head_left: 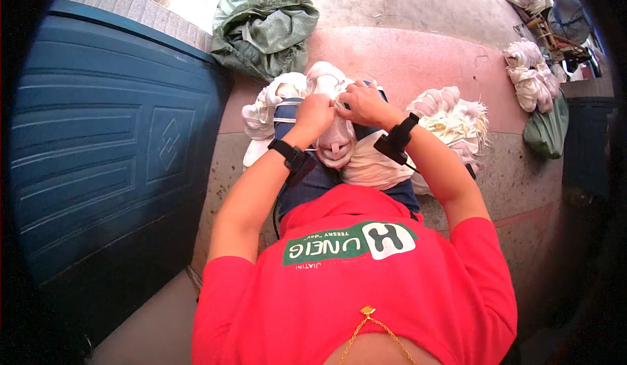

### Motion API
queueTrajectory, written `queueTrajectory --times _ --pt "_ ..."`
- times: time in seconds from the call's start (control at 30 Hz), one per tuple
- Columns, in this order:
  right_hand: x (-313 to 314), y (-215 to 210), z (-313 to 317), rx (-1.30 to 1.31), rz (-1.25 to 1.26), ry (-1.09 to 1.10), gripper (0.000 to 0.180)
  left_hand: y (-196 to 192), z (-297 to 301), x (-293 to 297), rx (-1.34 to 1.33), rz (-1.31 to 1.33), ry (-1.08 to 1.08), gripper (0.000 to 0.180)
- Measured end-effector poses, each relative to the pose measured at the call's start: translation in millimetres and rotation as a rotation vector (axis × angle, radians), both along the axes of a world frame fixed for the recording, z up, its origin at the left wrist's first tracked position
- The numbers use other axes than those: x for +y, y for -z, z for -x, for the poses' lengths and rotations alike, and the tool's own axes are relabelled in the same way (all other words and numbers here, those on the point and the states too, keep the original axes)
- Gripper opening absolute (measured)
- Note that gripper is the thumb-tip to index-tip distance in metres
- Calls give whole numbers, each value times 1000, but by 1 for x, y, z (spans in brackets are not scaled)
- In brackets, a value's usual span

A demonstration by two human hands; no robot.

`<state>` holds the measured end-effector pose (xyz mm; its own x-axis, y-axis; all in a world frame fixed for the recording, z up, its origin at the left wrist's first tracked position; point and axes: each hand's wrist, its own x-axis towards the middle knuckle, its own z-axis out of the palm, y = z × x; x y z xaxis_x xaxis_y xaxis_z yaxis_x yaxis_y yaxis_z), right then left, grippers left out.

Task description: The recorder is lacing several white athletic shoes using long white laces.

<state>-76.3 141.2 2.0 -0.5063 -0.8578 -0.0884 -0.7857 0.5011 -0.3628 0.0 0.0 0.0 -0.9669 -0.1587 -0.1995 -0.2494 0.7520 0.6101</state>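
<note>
Over my lap, a pale pink and white shoe upper [336, 144] lies lengthwise, its rounded end with a small loop toward me. My left hand [315, 113] is closed, fingers pinched at the upper's middle. Close beside it, my right hand [369, 105] also pinches there with bent fingers; the exact bit between the fingertips is too small to make out. More white and pinkish shoe uppers [259, 118] lie bunched by my left knee. Pale cream and pink pieces [375, 162] rest by my right thigh.
At my right sits a heap of pale uppers with stringy ends [450, 120]. A crumpled green sack [264, 28] stands ahead on the left. A blue panelled door [111, 130] runs along my left. Farther right are white bundles [530, 74] and a green bag [547, 130].
</note>
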Motion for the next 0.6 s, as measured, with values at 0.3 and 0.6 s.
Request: queueTrajectory --times 0.3,0.6 --pt "-2 3 15 -71 55 -114 19 -9 6 18 10 370 37 21" --pt "10 17 -32 -8 492 -75 10 -40 -37 -4 -89 -28 220 28"
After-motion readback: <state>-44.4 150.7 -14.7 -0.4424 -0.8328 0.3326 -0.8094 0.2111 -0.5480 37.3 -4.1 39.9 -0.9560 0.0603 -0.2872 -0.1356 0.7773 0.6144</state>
